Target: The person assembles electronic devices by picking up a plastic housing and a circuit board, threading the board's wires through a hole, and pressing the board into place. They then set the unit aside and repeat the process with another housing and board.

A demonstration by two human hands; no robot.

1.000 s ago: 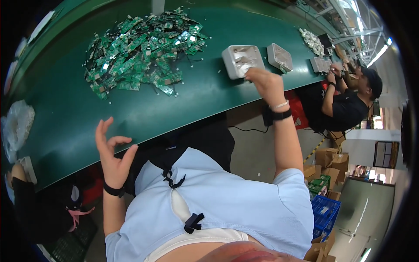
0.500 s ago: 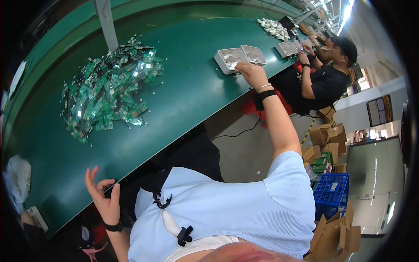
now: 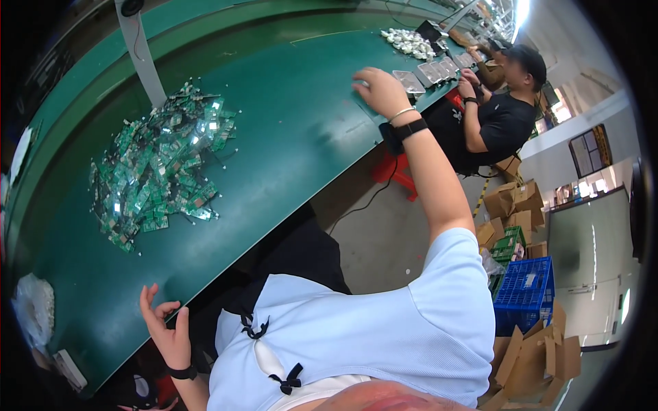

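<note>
My right hand [image 3: 382, 92] reaches over the far right part of the green table with its fingers apart and slightly bent, holding nothing I can see. Just beyond it, close to the co-worker, stands a white tray-like case [image 3: 409, 82], in line with several more pale cases [image 3: 437, 71]. Low at the near edge of the table, my left hand [image 3: 168, 332] is raised with its fingers spread and nothing in them. A wide heap of small green circuit boards [image 3: 161, 164] with thin wires lies left of centre, away from both hands.
A metal post [image 3: 142, 58] rises behind the heap. White parts [image 3: 409, 43] are piled at the far end. A co-worker in black [image 3: 504, 116] sits along the right. A plastic bag [image 3: 34, 308] lies at the left end. Blue crates [image 3: 524, 291] and cardboard boxes [image 3: 531, 370] stand right.
The white case that my right hand touched now stands farther off, beside the co-worker's row of cases. My right hand has come off it. My left hand keeps its spread pose.
</note>
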